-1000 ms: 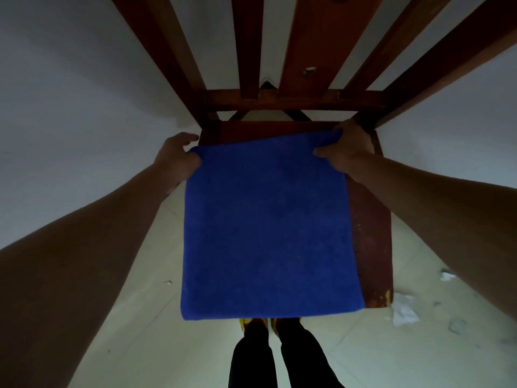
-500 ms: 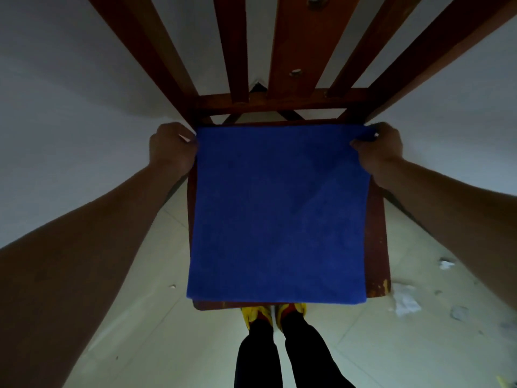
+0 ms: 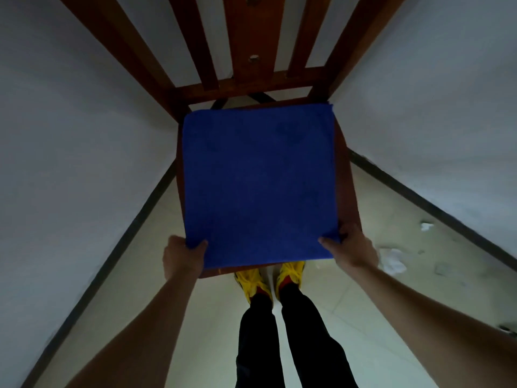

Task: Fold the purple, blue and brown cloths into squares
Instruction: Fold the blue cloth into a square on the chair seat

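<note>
A blue cloth [image 3: 258,180] lies spread flat over the seat of a brown wooden chair [image 3: 345,166], covering nearly all of it. My left hand [image 3: 181,256] pinches the cloth's near left corner, thumb on top. At the near right corner my right hand [image 3: 349,247] pinches the cloth the same way. No purple or brown cloth is in view.
The chair's slatted back [image 3: 246,46] rises at the far side, close to white walls on both sides. My feet in yellow shoes [image 3: 268,278] stand just before the seat's front edge. Scraps of white paper [image 3: 393,260] lie on the pale floor to the right.
Both hands let go of the cloth's far corners and came back to its near corners. The cloth now lies flat and square on the seat.
</note>
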A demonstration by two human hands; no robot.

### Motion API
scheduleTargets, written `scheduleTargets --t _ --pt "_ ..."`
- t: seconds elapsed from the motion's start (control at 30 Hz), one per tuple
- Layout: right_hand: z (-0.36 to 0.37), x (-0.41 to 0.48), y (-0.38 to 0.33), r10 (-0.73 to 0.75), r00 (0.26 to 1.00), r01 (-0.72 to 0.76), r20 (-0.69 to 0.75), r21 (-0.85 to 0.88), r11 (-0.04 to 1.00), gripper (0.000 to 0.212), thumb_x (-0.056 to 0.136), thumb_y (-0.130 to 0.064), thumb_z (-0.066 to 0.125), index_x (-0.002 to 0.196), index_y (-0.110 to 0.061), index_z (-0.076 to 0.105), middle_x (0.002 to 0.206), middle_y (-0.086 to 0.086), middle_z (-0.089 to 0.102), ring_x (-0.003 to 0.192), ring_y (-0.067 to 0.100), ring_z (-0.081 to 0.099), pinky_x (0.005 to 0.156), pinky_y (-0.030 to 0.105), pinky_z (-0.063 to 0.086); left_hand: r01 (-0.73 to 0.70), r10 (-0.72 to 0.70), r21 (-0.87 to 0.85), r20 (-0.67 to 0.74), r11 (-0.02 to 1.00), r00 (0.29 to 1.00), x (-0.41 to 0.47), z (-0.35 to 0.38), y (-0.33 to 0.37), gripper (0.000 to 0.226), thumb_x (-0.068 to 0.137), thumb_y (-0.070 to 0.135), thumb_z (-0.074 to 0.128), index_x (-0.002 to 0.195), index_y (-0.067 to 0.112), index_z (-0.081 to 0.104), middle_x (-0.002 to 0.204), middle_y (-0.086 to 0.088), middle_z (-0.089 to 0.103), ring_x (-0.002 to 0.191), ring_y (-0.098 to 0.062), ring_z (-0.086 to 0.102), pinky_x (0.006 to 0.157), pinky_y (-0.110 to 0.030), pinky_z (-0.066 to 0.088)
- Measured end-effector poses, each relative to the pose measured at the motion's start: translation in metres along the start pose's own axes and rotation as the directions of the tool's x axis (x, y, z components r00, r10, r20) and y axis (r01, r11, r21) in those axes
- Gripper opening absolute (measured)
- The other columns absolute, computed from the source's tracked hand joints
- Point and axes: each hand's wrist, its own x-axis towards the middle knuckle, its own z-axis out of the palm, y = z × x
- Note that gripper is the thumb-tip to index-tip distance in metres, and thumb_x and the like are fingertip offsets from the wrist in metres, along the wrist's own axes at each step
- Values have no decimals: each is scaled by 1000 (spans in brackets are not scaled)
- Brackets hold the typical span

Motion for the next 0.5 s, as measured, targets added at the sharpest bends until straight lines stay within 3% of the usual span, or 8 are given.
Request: scheduleTargets --t 0.07,0.13,0.23,0.33,0.43,0.5 --pt "13 -5 13 72 997 -74 30 77 994 41 73 -51 72 96 -20 59 87 1 63 92 31 64 74 33 46 30 -29 -19 25 999 999 -4 1 -9 31 83 31 71 82 2 60 81 -14 66 71 -30 60 59 -33 48" --pt "22 1 16 159 986 -164 41 270 949 31 66 -42 79 77 -20 62 81 6 69 86 34 68 76 44 56 49 -47 -45 44 998 998 -1 0 -13 32 82 28 72 66 5 54 65 -11 59 60 -26 56 51 -30 44" --pt "23 9 17 268 961 -257 62 549 796 28 62 -12 85 59 -22 59 70 8 65 82 39 68 74 53 58 137 -125 -142 93 980 988 3 -3 -19 24 78 15 74 66 7 54 66 -10 59 74 -33 63 71 -44 58" --pt "17 7 19 328 941 -300 85 656 692 22 63 -1 82 69 -16 67 79 12 68 75 32 67 76 50 59 249 -224 -224 134 942 965 2 -2 -28 20 77 5 71 67 4 54 69 -14 60 68 -30 60 79 -44 57" --pt "15 -3 30 379 912 -367 157 725 583 25 70 5 75 91 -7 68 89 15 65 65 23 59 67 38 58 374 -318 -300 221 878 922 -10 4 -39 18 76 -5 65 65 0 52 67 -17 57 56 -23 51 66 -35 49" --pt "12 -13 41 402 874 -461 273 727 508 17 75 10 69 82 -2 60 86 17 60 65 21 55 58 29 51 476 -383 -360 301 803 873 -18 5 -53 17 76 -13 62 69 -1 51 67 -18 54 55 -22 47 59 -35 43"
